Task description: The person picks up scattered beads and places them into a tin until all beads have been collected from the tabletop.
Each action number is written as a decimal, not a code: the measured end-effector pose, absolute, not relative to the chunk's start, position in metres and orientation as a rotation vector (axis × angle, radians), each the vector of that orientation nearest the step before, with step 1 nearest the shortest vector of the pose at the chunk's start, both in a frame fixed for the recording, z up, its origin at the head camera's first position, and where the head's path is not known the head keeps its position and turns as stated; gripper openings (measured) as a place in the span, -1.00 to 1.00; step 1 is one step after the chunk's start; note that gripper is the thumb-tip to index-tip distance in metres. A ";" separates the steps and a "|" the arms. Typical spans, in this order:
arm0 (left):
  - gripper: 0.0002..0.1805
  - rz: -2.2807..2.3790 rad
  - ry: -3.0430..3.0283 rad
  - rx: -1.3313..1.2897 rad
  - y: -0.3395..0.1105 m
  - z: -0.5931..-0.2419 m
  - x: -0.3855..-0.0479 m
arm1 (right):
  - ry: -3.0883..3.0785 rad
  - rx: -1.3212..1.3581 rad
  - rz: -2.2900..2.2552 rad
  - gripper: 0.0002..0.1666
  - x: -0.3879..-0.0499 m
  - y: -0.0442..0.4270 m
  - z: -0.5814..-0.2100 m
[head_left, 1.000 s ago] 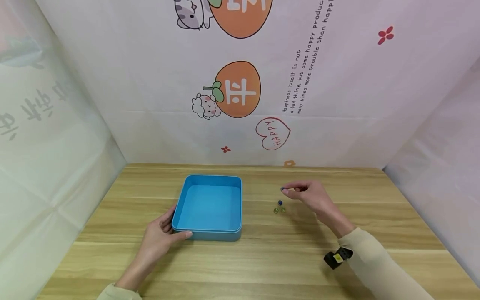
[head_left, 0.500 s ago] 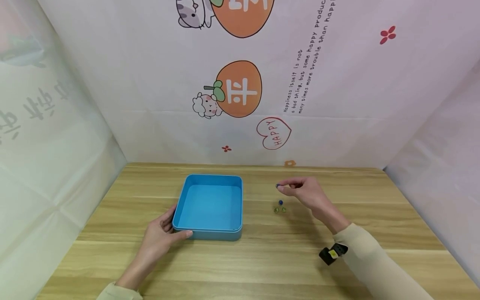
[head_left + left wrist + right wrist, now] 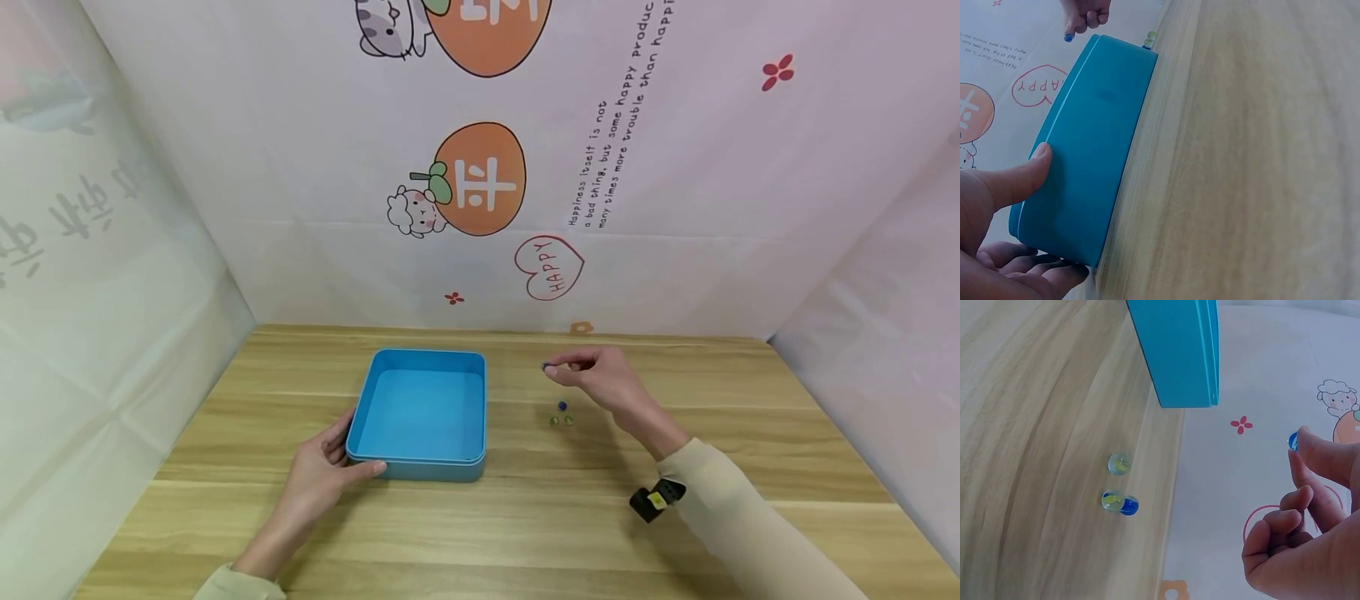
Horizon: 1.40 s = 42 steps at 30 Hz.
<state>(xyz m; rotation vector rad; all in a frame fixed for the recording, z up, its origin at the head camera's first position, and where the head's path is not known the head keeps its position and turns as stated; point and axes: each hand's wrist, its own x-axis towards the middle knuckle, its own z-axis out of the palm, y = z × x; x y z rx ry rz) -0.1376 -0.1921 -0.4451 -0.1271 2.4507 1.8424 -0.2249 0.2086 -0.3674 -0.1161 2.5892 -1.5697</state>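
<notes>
An open blue box (image 3: 423, 417) stands on the wooden table, and nothing shows inside except a tiny dark speck by the near right corner. My left hand (image 3: 318, 475) grips its near left corner, thumb on the front wall and fingers round the side. Right of the box, my right hand (image 3: 607, 385) pinches a blue marble (image 3: 1293, 440) between thumb and forefinger, raised above the table. Below that hand lie a dark blue marble (image 3: 562, 406) and two yellow-green marbles (image 3: 554, 421), close together on the wood.
A printed white sheet (image 3: 337, 275) rises behind the table's far edge, with more white sheeting at the left and right. A black device (image 3: 647, 503) with a yellow mark is strapped at the right wrist, over the table (image 3: 525, 533).
My right hand has moved left and a little away toward the back, carrying the pinched blue marble nearer the box. The left hand and the box have stayed in place.
</notes>
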 end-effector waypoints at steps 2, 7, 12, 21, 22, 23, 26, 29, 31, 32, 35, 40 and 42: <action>0.13 1.848 2.450 -0.124 -0.192 -0.445 -0.137 | 2.585 -0.114 -1.571 -0.69 -0.226 0.207 -0.367; 0.13 1.845 2.450 -0.129 -0.192 -0.445 -0.137 | 2.583 -0.138 -1.576 -0.69 -0.227 0.205 -0.367; 0.14 1.835 2.449 -0.133 -0.192 -0.445 -0.137 | 2.584 -0.164 -1.561 -0.69 -0.228 0.200 -0.365; 0.14 1.833 2.453 -0.126 -0.192 -0.444 -0.137 | 2.577 -0.172 -1.567 -0.69 -0.232 0.187 -0.360; 0.14 1.831 2.456 -0.124 -0.192 -0.444 -0.137 | 2.578 -0.177 -1.569 -0.69 -0.232 0.186 -0.360; 0.14 1.831 2.456 -0.123 -0.192 -0.444 -0.137 | 2.575 -0.181 -1.571 -0.68 -0.233 0.184 -0.359; 0.14 1.839 2.456 -0.118 -0.192 -0.444 -0.137 | 2.568 -0.191 -1.567 -0.69 -0.233 0.181 -0.358; 0.13 1.847 2.452 -0.119 -0.192 -0.444 -0.137 | 2.565 -0.197 -1.555 -0.70 -0.233 0.177 -0.357; 0.13 1.843 2.454 -0.120 -0.193 -0.445 -0.136 | 2.564 -0.207 -1.555 -0.71 -0.232 0.175 -0.356; 0.13 1.843 2.454 -0.120 -0.193 -0.445 -0.136 | 2.566 -0.213 -1.553 -0.72 -0.232 0.174 -0.356; 0.13 1.845 2.451 -0.120 -0.193 -0.445 -0.136 | 2.573 -0.235 -1.549 -0.73 -0.232 0.170 -0.356; 0.13 1.839 2.455 -0.128 -0.193 -0.446 -0.137 | 2.563 -0.247 -1.551 -0.73 -0.234 0.164 -0.356; 0.14 1.837 2.456 -0.131 -0.193 -0.446 -0.137 | 2.544 -0.244 -1.563 -0.74 -0.235 0.161 -0.355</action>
